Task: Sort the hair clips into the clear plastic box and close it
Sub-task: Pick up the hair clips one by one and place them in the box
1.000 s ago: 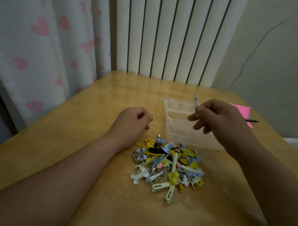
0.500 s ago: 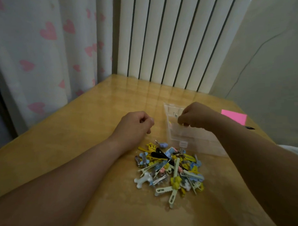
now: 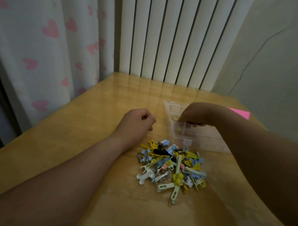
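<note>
While the left hand (image 3: 137, 123) lies clenched, the right hand's (image 3: 195, 113) grip inside the clear plastic box (image 3: 206, 142) is hidden.

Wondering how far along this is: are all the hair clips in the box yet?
No, a heap of hair clips lies on the table beside the clear box.

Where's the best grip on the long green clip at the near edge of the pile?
Pinch the near end of the clip across its width, coming from above on the near side. That end juts out of the pile onto bare table, with both flanks free. Its far half lies among other clips, by a yellow charm, so fingers would likely snag there.
</note>
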### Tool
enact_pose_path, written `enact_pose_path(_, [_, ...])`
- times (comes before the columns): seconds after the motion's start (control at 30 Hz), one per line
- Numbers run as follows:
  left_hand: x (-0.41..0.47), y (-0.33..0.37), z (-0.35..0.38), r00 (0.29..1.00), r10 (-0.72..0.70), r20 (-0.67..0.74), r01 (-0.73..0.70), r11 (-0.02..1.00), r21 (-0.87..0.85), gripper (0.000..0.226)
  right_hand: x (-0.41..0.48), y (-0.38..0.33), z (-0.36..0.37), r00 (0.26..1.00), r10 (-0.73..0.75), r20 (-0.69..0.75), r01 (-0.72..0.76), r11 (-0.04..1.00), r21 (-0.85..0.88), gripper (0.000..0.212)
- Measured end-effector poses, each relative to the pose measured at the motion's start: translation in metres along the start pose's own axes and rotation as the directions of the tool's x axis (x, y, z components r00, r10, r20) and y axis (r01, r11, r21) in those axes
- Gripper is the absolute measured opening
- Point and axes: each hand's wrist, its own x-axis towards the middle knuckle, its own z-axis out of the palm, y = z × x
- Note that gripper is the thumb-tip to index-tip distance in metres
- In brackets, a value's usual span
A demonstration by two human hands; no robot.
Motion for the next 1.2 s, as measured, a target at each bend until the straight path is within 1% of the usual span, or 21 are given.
enact_pose_path(0.1, [0.000,0.000,0.000,1.000,-0.001,-0.006,0.001,1.000,0.011,0.027,-0.005,0.004,0.005,0.997,-0.062,-0.050,0.063,0.998,0.026,0.022])
enact_pose_path(0.17, [0.000,0.000,0.000,1.000,-0.008,-0.010,0.008,1.000,0.018,0.027,-0.011,0.009,0.008,0.980,-0.125,-0.153,0.140,0.986,0.091,0.021])
enact_pose_path(0.2, [0.000,0.001,-0.001,1.000,-0.010,-0.012,0.010,1.000,0.020,0.027,-0.017,0.013,0.010,0.958,-0.166,-0.232,0.195,0.975,0.108,0.021])
enact_pose_path(0.27, [0.000,0.001,-0.001,1.000,-0.012,-0.015,0.012,1.000,0.024,0.026,-0.036,0.020,0.014,0.880,-0.244,-0.407,0.302,0.949,0.086,0.021])
enact_pose_path(0.3, [0.000,0.001,-0.001,1.000,-0.015,-0.018,0.015,1.000,0.022,0.026,-0.049,0.024,0.018,0.837,-0.275,-0.473,0.352,0.933,0.081,0.020])
enact_pose_path(0.33, [0.000,0.002,-0.001,1.000,-0.018,-0.020,0.018,1.000,0.018,0.025,-0.063,0.028,0.021,0.808,-0.297,-0.509,0.396,0.913,0.095,0.018])
enact_pose_path(0.4, [0.000,0.002,-0.001,0.999,-0.021,-0.023,0.022,1.000,0.017,0.024,-0.089,0.038,0.026,0.799,-0.348,-0.491,0.467,0.873,0.142,0.015])
enact_pose_path(0.5, [-0.002,0.004,-0.001,1.000,-0.013,-0.005,0.013,1.000,0.027,0.024,-0.111,0.055,0.034,0.836,-0.418,-0.357,0.493,0.857,0.151,0.009])
enact_pose_path(0.53, [-0.003,0.005,0.000,1.000,-0.006,0.010,0.006,0.999,0.037,0.023,-0.113,0.059,0.035,0.845,-0.431,-0.318,0.484,0.868,0.110,0.008])
enact_pose_path(0.6, [-0.006,0.006,0.001,0.999,0.013,0.052,-0.017,0.996,0.088,0.022,-0.113,0.063,0.037,0.861,-0.444,-0.248,0.448,0.893,-0.044,0.006])
enact_pose_path(0.67, [-0.007,0.007,0.002,0.997,0.024,0.074,-0.033,0.992,0.126,0.021,-0.113,0.062,0.037,0.879,-0.444,-0.173,0.416,0.892,-0.178,0.007])
enact_pose_path(0.77, [-0.006,0.006,0.002,0.997,0.023,0.071,-0.032,0.992,0.123,0.021,-0.110,0.060,0.039,0.886,-0.454,-0.095,0.419,0.870,-0.260,0.018])
enact_pose_path(0.87, [-0.006,0.006,0.001,0.996,0.024,0.080,-0.035,0.990,0.137,0.021,-0.110,0.059,0.041,0.874,-0.477,-0.090,0.436,0.853,-0.287,0.021])
enact_pose_path(1.03, [-0.009,0.008,0.002,0.995,0.054,0.081,-0.065,0.988,0.142,0.017,-0.112,0.059,0.042,0.872,-0.482,-0.084,0.442,0.850,-0.286,0.011])
enact_pose_path(1.1, [-0.013,0.010,0.003,0.992,0.103,0.077,-0.114,0.981,0.156,0.011,-0.112,0.061,0.040,0.864,-0.493,-0.101,0.461,0.856,-0.235,0.011])
enact_pose_path(1.13, [-0.015,0.011,0.004,0.988,0.131,0.084,-0.143,0.976,0.166,0.011,-0.113,0.062,0.038,0.857,-0.498,-0.133,0.472,0.861,-0.187,0.010])
enact_pose_path(1.2, [-0.018,0.015,0.007,0.976,0.183,0.117,-0.202,0.961,0.187,0.020,-0.112,0.065,0.035,0.835,-0.502,-0.225,0.506,0.862,-0.044,0.009])
